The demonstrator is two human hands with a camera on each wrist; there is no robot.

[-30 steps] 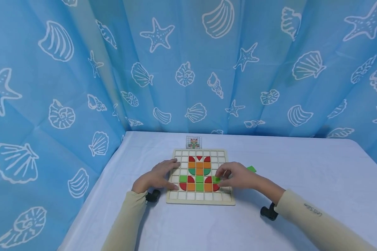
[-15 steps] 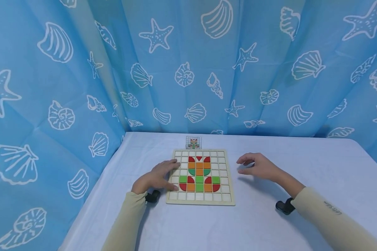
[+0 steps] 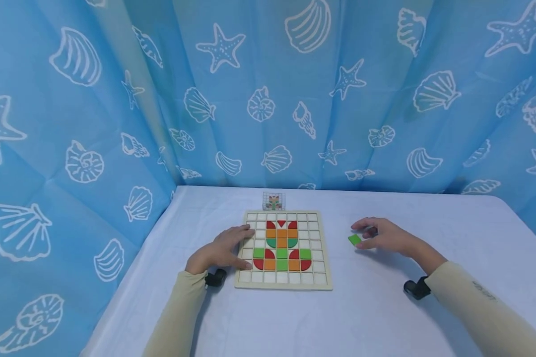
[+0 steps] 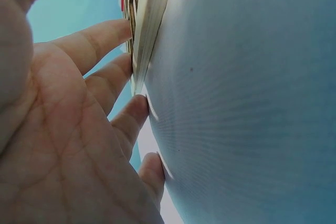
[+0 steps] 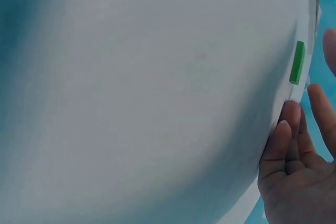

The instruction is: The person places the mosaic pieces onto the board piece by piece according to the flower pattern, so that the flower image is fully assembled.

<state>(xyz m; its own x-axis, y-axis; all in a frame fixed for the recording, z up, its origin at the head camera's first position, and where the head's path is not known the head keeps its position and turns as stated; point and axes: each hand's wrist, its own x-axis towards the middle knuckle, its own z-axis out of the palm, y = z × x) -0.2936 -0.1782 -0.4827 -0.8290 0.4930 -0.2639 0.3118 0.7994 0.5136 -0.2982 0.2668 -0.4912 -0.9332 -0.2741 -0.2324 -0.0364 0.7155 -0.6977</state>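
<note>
A square wooden grid board (image 3: 283,286) lies on the table with red, orange and green tiles forming a symmetrical pattern among white cells. My left hand (image 3: 223,249) rests at its left edge, fingers spread; in the left wrist view the fingertips (image 4: 123,29) touch the board's rim and the tablecloth. Right of the board, a loose green square tile (image 3: 355,240) lies on the cloth. Beside it is my right hand (image 3: 386,235), thumb near the tile. From the right wrist view, the green tile (image 5: 297,62) sits flat, apart from the fingers, which are loosely bent.
A small pattern card (image 3: 274,201) with a similar picture stands or lies just behind the board; I cannot tell which. White cloth (image 3: 295,322) covers the table. A blue curtain (image 3: 268,94) with shell prints hangs behind and at the left.
My right hand has left a green tile in the board's right side and moved right, now beside the loose green tile. My left hand has stayed on the board.
</note>
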